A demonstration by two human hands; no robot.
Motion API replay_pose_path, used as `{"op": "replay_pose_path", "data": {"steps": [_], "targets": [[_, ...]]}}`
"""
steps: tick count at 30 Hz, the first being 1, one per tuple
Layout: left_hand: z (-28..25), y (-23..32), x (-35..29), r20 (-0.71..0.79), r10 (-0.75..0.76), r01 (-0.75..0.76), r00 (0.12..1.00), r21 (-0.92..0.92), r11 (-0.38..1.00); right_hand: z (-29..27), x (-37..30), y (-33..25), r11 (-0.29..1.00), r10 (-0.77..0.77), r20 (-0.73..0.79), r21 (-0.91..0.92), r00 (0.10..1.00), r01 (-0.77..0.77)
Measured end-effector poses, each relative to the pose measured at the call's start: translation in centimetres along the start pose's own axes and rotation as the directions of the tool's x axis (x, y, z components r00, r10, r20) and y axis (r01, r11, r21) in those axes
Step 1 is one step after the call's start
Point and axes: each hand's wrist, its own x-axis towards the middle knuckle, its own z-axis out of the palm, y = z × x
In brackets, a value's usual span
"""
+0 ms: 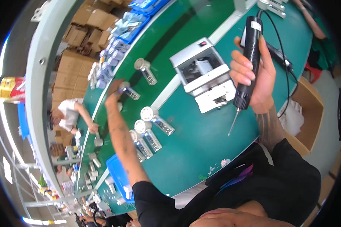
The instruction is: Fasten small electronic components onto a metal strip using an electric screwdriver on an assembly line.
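My right hand (259,70) is wrapped round a black electric screwdriver (247,64), its thin bit pointing down over the green table. Out at the far left, my left hand (114,90) has its fingers at the round head of a white device (130,92) with a long rectangular body; the fingertips are partly hidden. A similar device (146,71) lies just beyond it. Nearer to me, several more such devices (155,121) lie in a row, round heads to the left, small parts showing in their bodies.
A silver screw feeder (201,70) with a red switch stands mid-table. The screwdriver's cable (278,32) loops down the right side. A blue bin (119,178) sits at lower left, a cardboard box (308,117) at right. Across the belt works another person (70,113).
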Motion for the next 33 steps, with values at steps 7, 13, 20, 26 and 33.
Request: {"op": "replay_pose_path", "data": {"steps": [7,13,20,26,33], "targets": [[-9.7,20.8,-5.4,0.064,0.024,-0.019,0.998,-0.084,0.996,-0.9,-0.7,-1.3,0.832,-0.299,0.200,-0.425,0.933,0.358],[-9.3,34.0,-14.1,0.256,0.016,0.011,0.967,-0.105,0.994,3.2,-0.4,2.6,0.522,-0.202,0.507,-0.668,0.838,0.530],[-4.5,41.8,-15.8,0.269,0.051,-0.006,0.962,-0.168,0.986,0.7,0.9,5.8,0.314,-0.188,0.544,-0.756,0.818,0.575],[-2.8,41.1,-15.5,0.206,0.075,-0.044,0.976,-0.153,0.987,1.2,-2.0,5.1,0.688,-0.049,0.284,-0.685,0.958,0.238],[-2.6,40.6,-15.6,0.189,0.078,-0.046,0.979,-0.170,0.984,-0.3,-2.2,6.1,0.609,-0.006,0.299,-0.756,0.954,0.240]]}}
